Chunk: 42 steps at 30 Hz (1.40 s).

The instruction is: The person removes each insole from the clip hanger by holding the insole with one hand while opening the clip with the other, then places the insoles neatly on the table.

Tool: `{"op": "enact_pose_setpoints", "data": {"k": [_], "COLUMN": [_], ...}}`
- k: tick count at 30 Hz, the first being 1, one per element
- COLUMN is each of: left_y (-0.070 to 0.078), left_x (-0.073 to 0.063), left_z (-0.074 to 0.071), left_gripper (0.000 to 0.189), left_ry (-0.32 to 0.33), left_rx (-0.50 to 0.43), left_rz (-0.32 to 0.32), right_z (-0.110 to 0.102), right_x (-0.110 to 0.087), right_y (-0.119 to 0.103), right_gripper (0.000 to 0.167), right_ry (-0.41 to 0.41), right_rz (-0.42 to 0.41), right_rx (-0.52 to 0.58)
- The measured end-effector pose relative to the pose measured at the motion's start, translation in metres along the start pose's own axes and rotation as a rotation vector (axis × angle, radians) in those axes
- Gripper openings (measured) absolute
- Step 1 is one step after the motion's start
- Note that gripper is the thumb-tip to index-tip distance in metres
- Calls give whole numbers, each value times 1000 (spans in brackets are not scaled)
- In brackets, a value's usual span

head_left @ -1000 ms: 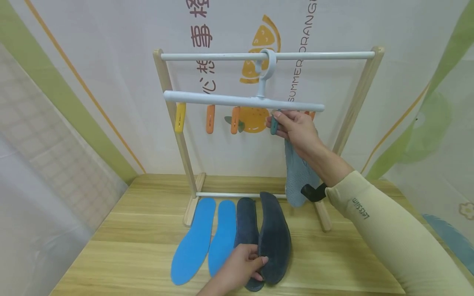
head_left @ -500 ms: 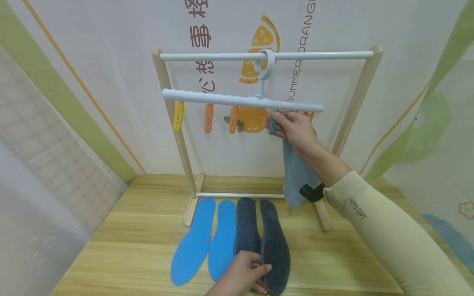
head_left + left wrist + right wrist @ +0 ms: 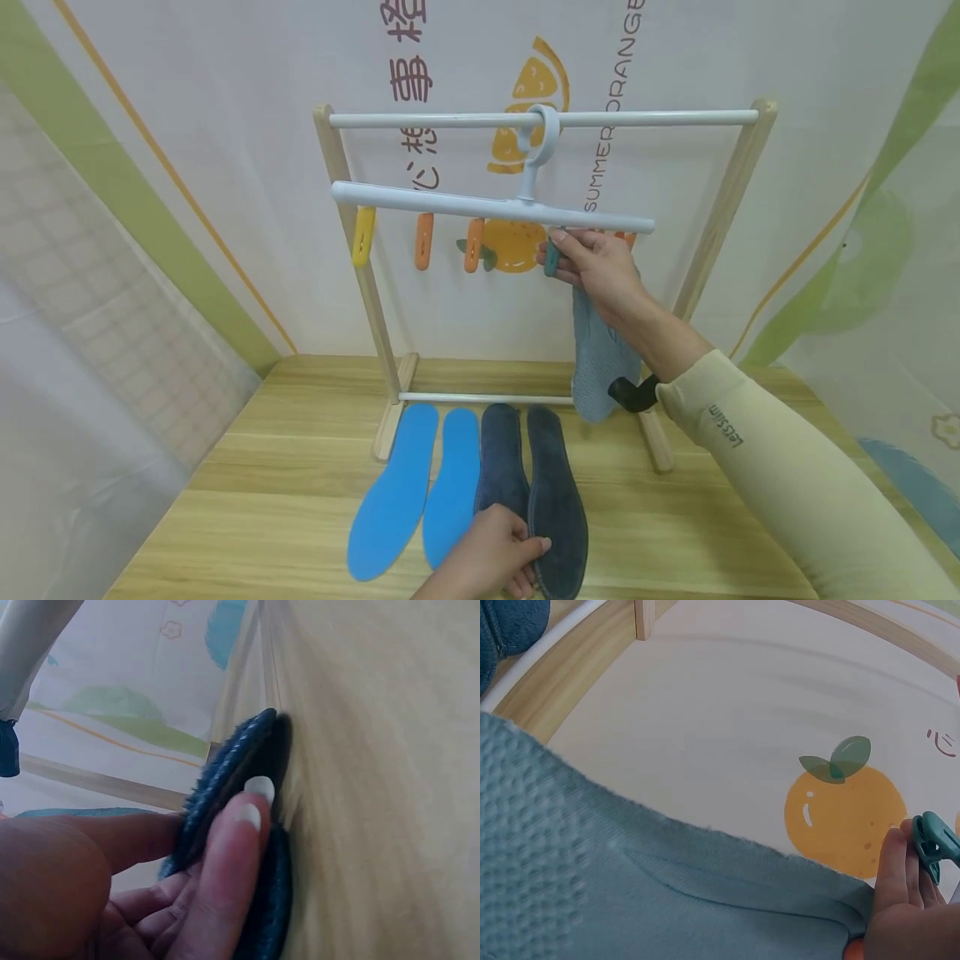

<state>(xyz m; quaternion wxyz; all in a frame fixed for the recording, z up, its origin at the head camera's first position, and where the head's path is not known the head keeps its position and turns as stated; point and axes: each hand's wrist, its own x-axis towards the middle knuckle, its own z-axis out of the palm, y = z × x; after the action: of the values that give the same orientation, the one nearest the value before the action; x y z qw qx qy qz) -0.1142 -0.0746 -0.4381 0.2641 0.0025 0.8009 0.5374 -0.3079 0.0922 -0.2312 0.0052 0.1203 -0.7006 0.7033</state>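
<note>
Reads "SUMMER ORANGE" running upward and "橙", "事", "想", "心" stacked top to bottom on the white backdrop [image 3: 480, 325], plus "Letsslim" in dark print on the cream sleeve [image 3: 787, 467].

Head view faces the rack [image 3: 724, 204] from the front, angled down; left wrist's close, low before it; right wrist peers through it, sharing the clip [image 3: 552, 258] with head.

A dark insole [image 3: 558, 500] lay tilted, pinched in the left fingers [image 3: 534, 547]; a teal clip [image 3: 552, 262] hung between the right fingers [image 3: 573, 248].
</note>
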Motion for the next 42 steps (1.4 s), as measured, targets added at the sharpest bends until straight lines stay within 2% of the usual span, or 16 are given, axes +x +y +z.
{"op": "enact_pose_setpoints", "data": {"k": [20,29,37,42], "left_y": [7,11,18,24], "left_x": [0,3,6,6], "left_z": [-1,-1,-4,-5], "left_gripper": [42,46,47,46], "left_ry": [53,62,94,131], "left_rx": [231,316,392,381], "left_rz": [3,-34,37,88], "right_z": [-1,-2,-2,-1], "right_x": [-1,0,-1,0], "right_y": [2,3,2,1], "right_gripper": [50,50,50,50], "right_ry": [-3,-19,-25,-27], "right_rz": [4,-21,-13,-9], "right_rx": [-22,-41,-48,-28]}}
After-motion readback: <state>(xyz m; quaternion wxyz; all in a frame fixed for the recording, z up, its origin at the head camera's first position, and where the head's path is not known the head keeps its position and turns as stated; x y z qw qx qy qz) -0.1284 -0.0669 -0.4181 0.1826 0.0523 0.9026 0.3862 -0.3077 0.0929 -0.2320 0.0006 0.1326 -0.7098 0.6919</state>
